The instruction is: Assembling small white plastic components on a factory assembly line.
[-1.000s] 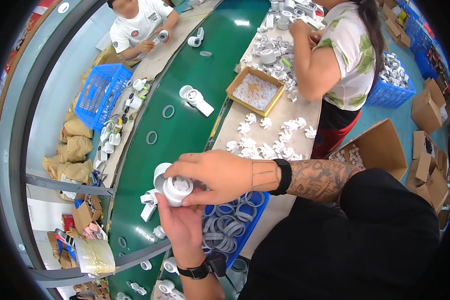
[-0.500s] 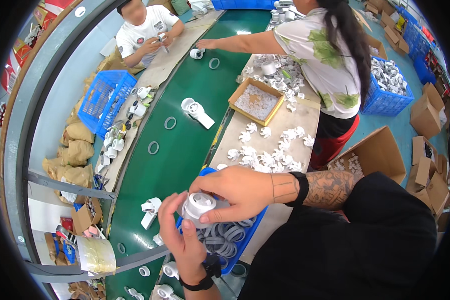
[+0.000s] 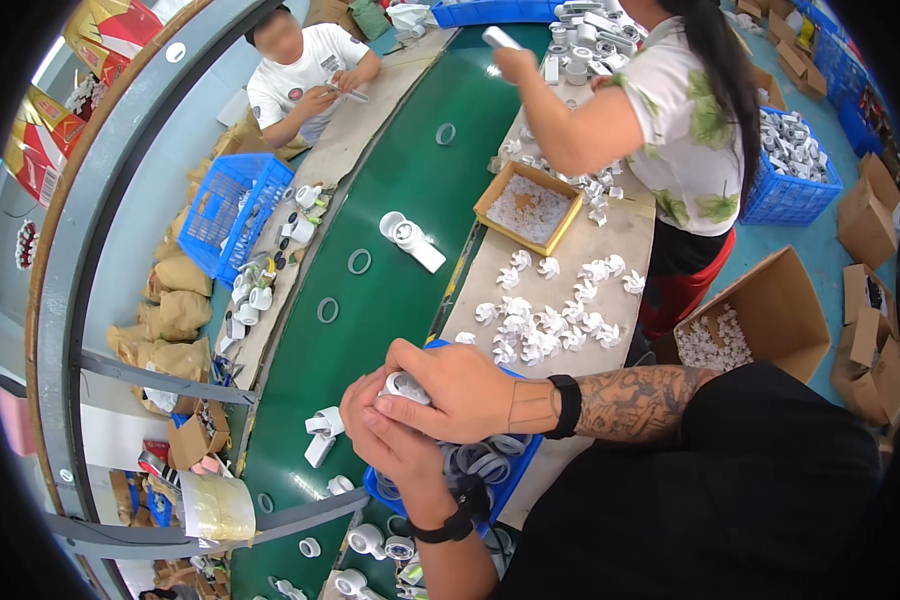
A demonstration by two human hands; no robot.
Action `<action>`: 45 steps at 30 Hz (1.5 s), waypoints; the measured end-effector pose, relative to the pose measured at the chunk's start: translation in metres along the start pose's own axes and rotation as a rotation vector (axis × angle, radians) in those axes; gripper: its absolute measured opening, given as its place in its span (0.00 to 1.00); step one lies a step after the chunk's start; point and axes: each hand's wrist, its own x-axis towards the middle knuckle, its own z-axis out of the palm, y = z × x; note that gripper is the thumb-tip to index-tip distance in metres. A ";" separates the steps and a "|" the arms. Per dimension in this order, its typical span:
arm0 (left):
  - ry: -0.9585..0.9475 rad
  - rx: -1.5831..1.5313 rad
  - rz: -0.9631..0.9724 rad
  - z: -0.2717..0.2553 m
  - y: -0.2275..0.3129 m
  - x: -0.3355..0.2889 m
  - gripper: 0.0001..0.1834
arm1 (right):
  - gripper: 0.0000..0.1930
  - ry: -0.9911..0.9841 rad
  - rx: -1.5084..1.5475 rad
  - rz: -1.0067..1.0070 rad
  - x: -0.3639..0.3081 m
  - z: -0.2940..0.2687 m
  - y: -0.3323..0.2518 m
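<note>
Handling appears mid-way: at lower centre, the white, round plastic part [image 3: 404,388] is held in the closed grip of the left hand [image 3: 395,440] and right hand [image 3: 458,395], its fit hidden. White, curved-bladed plastic wheels [image 3: 532,330] lie loose on the beige worktop [image 3: 620,228], right of centre; grey plastic rings [image 3: 487,464] sit unused below.

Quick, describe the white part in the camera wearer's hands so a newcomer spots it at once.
Find the broad green belt, then the blue tray of grey rings at its near end. In this view, the left hand and right hand overlap the tray, wrapped around a white round part. Unlike the white pieces lying on the belt, it is held and mostly covered.
</note>
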 end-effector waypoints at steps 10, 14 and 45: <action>-0.739 -0.226 -0.250 -0.078 0.043 0.036 0.36 | 0.20 -0.315 0.081 -0.282 0.000 -0.045 -0.020; -0.848 -0.147 -0.317 -0.081 0.060 0.009 0.35 | 0.20 -0.431 -0.024 -0.260 -0.022 -0.057 -0.032; -0.629 0.548 -0.079 -0.078 0.079 -0.111 0.38 | 0.23 -0.368 -0.155 -0.371 -0.099 -0.003 -0.054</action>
